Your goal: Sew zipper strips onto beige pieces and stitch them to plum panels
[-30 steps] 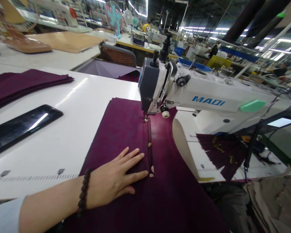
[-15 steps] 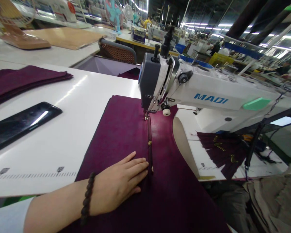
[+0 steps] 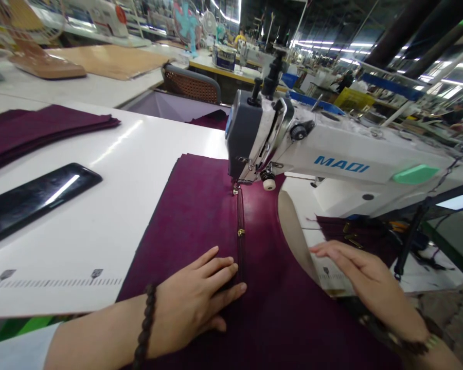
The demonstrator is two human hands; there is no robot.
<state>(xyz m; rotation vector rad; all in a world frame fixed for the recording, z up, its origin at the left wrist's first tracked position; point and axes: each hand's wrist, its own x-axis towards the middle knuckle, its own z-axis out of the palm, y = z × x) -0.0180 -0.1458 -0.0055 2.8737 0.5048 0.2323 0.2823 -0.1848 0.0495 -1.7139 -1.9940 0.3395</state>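
A large burgundy fabric piece [image 3: 200,205] lies beneath the sewing machine [image 3: 339,164] and drapes over the table's front edge. A narrow zipper [image 3: 241,216] with a gold-coloured slider [image 3: 241,233] runs down it from the presser foot [image 3: 236,191]. My left hand [image 3: 200,295] rests palm down on the fabric, its fingers spread and their tips beside the zipper's lower end. My right hand [image 3: 374,282], fingers stretched out and holding nothing, is just right of the fabric's curved edge. Whether it touches the fabric I cannot tell.
On the left of the white table [image 3: 127,169] lie a shiny black object [image 3: 42,200] and stacked burgundy pieces [image 3: 50,126]. Burgundy strips with gold-coloured zipper pulls [image 3: 353,240] lie beyond my right hand. A chair [image 3: 193,85] stands behind the table.
My right hand has come into view from the lower right. My left hand stays on the fabric, its forefinger and thumb positions slightly shifted. The whole view has moved a little.
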